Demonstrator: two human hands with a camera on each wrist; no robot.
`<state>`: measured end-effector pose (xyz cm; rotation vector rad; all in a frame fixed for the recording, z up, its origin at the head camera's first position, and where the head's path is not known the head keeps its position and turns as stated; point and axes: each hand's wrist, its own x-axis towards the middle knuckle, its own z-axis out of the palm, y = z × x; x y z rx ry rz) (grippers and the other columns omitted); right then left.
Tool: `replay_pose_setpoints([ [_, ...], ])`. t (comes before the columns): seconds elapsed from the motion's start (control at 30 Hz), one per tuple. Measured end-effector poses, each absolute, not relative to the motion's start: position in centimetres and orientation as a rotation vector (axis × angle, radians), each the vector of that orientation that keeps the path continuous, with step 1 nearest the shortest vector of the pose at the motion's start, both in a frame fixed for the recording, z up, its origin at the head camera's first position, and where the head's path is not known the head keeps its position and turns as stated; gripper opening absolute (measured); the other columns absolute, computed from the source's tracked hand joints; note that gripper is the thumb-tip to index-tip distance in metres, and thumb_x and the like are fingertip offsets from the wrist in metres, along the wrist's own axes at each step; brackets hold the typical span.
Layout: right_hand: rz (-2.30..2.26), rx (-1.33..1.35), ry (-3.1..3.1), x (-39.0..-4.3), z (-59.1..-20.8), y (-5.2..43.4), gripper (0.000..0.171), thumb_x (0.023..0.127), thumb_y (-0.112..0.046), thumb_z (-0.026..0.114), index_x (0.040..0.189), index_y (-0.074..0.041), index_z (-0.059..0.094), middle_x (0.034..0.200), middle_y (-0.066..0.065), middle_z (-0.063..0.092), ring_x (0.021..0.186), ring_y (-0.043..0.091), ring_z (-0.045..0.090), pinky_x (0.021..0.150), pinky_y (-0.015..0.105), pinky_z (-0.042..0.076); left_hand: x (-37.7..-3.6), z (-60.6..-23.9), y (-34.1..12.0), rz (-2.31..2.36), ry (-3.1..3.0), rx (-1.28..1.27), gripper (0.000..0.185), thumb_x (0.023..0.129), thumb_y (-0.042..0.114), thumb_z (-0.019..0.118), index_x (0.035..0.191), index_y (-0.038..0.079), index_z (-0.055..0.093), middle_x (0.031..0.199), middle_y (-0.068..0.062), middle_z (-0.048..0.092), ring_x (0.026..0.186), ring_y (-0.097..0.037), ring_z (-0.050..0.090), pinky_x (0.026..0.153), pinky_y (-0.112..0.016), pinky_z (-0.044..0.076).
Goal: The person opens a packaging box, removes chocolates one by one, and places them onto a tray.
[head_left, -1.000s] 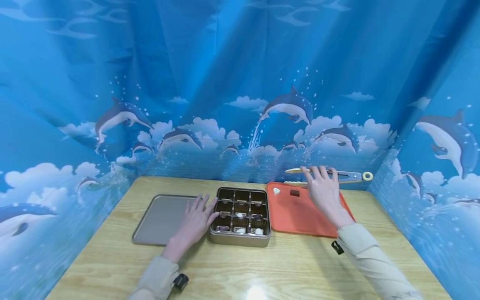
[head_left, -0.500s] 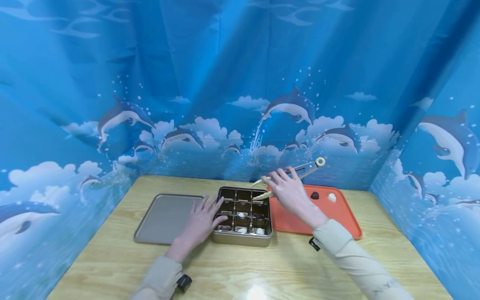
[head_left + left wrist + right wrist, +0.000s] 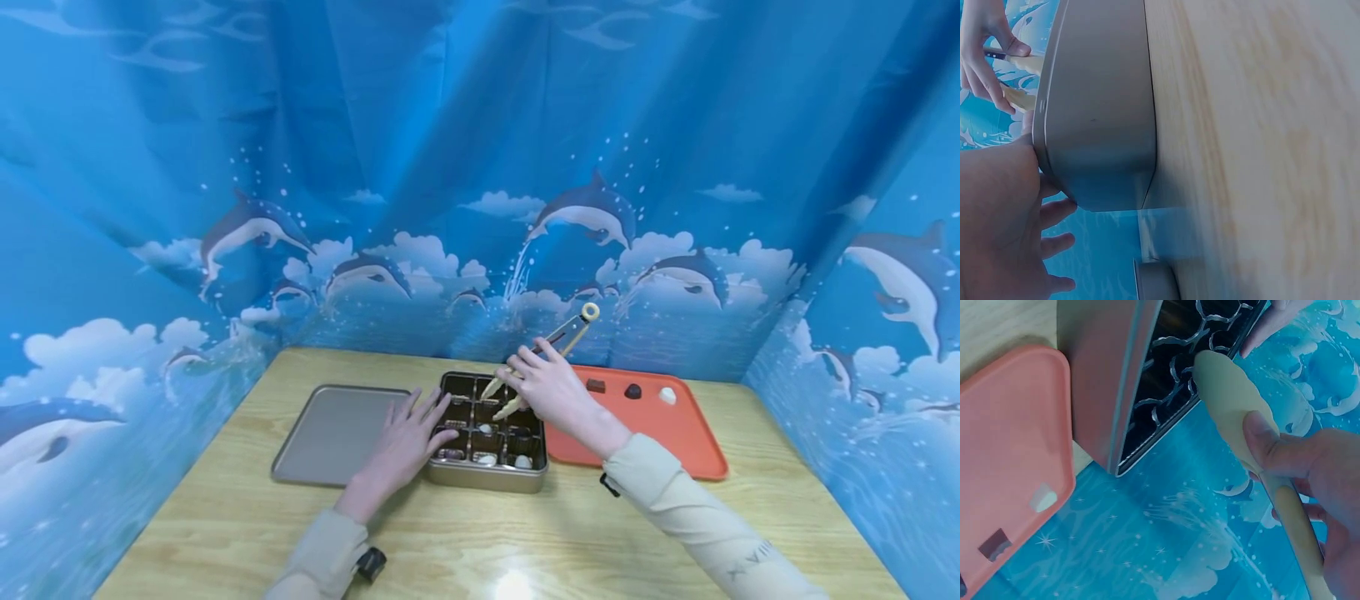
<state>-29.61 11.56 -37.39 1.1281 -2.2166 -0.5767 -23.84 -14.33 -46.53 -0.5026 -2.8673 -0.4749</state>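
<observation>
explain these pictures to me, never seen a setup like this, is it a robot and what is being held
No robot here: a person works bare-handed. The wide picture comes from a camera worn on the head, looking forward and down; the two tilted close-ups come from a camera on each wrist.

On the wooden table are a divided box with small pieces in some compartments, a flat grey tray or lid, and an orange tray bearing a brown piece, a dark piece and white pieces.

The left hand touches the box's edge. The right hand holds tongs, tips apart over the box.
</observation>
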Motion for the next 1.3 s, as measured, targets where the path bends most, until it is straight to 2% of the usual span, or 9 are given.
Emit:
replay_pose_setpoints([
  [0.23, -0.738, 1.170, -2.242, -29.5, -37.3, 9.8, 0.045, 0.089, -0.032, 0.079, 0.133, -0.032, 0.068, 0.120, -0.006, 0.068, 0.117, 0.018, 0.056, 0.113, 0.044, 0.039, -23.8, -46.4, -14.3, -0.487, -2.853, -0.503, 0.066, 0.103, 0.049, 0.051, 0.155, 0.010, 0.041, 0.163, -0.013, 0.031, 0.151, -0.043, 0.021, 0.118, -0.071, 0.015],
  [0.33, -0.801, 1.182, -2.244, -29.3, -37.4, 9.1, 0.041, 0.091, -0.028, 0.077, 0.130, -0.033, 0.069, 0.121, -0.008, 0.069, 0.119, 0.017, 0.055, 0.115, 0.044, 0.038, -23.7, -46.4, -14.2, -0.476, -2.863, -0.500, 0.066, 0.103, 0.050, 0.049, 0.155, 0.009, 0.041, 0.163, -0.012, 0.031, 0.152, -0.042, 0.021, 0.118, -0.071, 0.016],
  [0.67, -0.894, 1.198, -2.255, -29.4, -38.3, 7.5, 0.042, 0.091, -0.022, 0.077, 0.130, -0.037, 0.069, 0.126, -0.011, 0.069, 0.124, 0.015, 0.055, 0.120, 0.044, 0.033, -23.9, -46.5, -14.1, -0.428, -2.878, -0.500, 0.065, 0.104, 0.051, 0.046, 0.155, 0.011, 0.041, 0.163, -0.013, 0.031, 0.152, -0.042, 0.021, 0.119, -0.070, 0.015],
  [0.8, -0.873, 1.209, -2.274, -29.6, -38.9, 7.3, 0.036, 0.091, -0.022, 0.077, 0.124, -0.035, 0.073, 0.124, -0.010, 0.070, 0.123, 0.016, 0.055, 0.118, 0.044, 0.034, -23.9, -46.6, -14.1, -0.432, -2.865, -0.499, 0.065, 0.104, 0.051, 0.048, 0.154, 0.010, 0.043, 0.163, -0.014, 0.033, 0.151, -0.042, 0.023, 0.118, -0.071, 0.016],
  [1.1, -0.758, 1.130, -2.303, -29.4, -39.0, 7.8, 0.027, 0.089, -0.020, 0.077, 0.111, -0.034, 0.078, 0.111, -0.010, 0.072, 0.112, 0.017, 0.056, 0.108, 0.045, 0.040, -23.8, -46.7, -14.1, -0.435, -2.888, -0.484, 0.066, 0.104, 0.053, 0.044, 0.155, 0.010, 0.040, 0.165, -0.010, 0.026, 0.153, -0.040, 0.018, 0.120, -0.069, 0.012],
  [1.3, -0.699, 1.077, -2.275, -29.4, -38.6, 9.2, 0.034, 0.085, -0.025, 0.082, 0.116, -0.036, 0.076, 0.108, -0.009, 0.072, 0.109, 0.018, 0.057, 0.107, 0.045, 0.042, -23.9, -46.7, -14.2, -0.442, -2.884, -0.484, 0.065, 0.105, 0.052, 0.044, 0.155, 0.010, 0.040, 0.165, -0.010, 0.027, 0.153, -0.040, 0.018, 0.120, -0.069, 0.012],
])
